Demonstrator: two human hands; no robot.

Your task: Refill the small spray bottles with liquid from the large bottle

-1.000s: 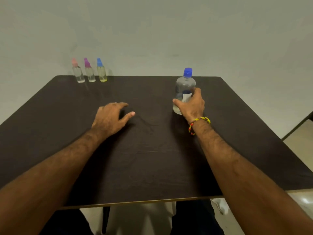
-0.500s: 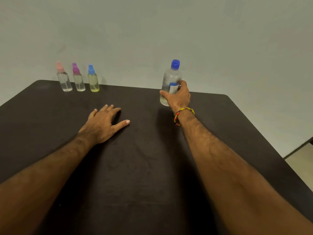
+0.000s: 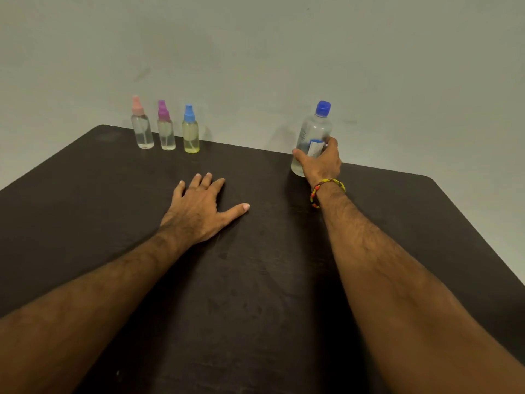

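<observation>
Tabletop [image 3: 85,200]: dark, matte surface, its far edge set against a pale wall [image 3: 255,52].
Large bottle [image 3: 314,132]: clear plastic, blue cap on, upright, standing near the far edge toward the right. Clear liquid inside; the level is hard to read through the plastic, possibly low.
Right hand [image 3: 321,163]: wrapped round the lower half of the large bottle, thumb on the left side, fingers curled over the white-and-blue label. Bottle base appears to rest on the tabletop.
Bracelet [image 3: 326,187]: braided yellow and red cord on the right wrist.
Left hand [image 3: 199,209]: lying palm down and flat on the tabletop, fingers straight and together, thumb spread to the right, holding nothing.
Pink-capped spray bottle [image 3: 141,125]: leftmost of three in a row at the far left edge, upright, clear contents.
Purple-capped spray bottle [image 3: 165,127]: middle of the row, just beside the pink one, upright, clear contents.
Blue-capped spray bottle [image 3: 191,132]: right end of the row, upright, yellowish liquid.
Spacing: the row stands well apart from the large bottle, with the left hand nearer the viewer between them.
</observation>
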